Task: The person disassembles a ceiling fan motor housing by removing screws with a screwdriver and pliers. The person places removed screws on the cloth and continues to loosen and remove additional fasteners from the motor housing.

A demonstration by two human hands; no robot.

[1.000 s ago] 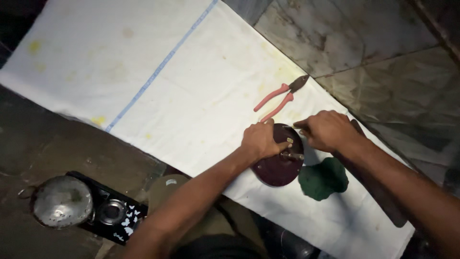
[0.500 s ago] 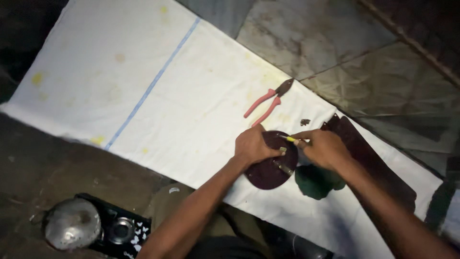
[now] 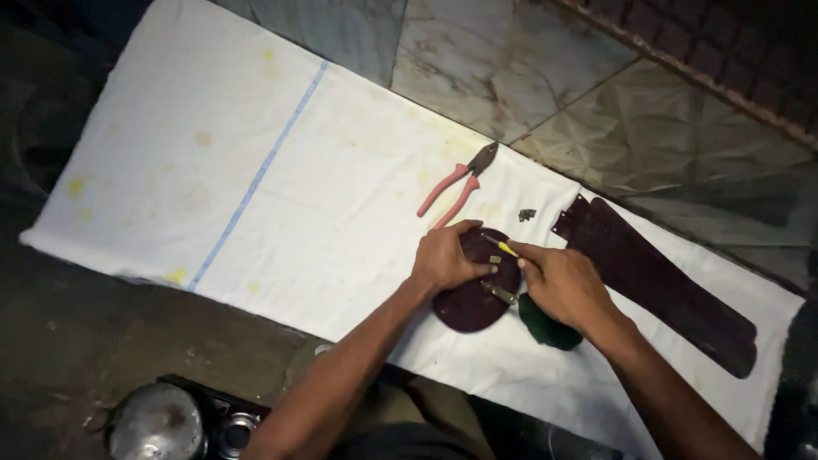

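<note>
White cloth (image 3: 256, 170) spans the floor — its left half bare. Long dark blade (image 3: 656, 285) lies at the right end, pink-handled pliers (image 3: 456, 187) above centre. Left hand (image 3: 447, 260) presses flat on the dark round plate (image 3: 469, 298); right hand (image 3: 562, 281) pinches a small yellow-tipped tool (image 3: 503, 247) — just touching the plate.

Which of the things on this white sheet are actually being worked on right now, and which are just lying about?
In hand:
- dark maroon oval plate, pressed down by the left hand
- thin yellow-tipped tool, gripped by the right hand

Lying about:
- pink-handled pliers
- long dark maroon blade
- small dark metal bits
- green cloth
- round metal lid on the floor
</note>
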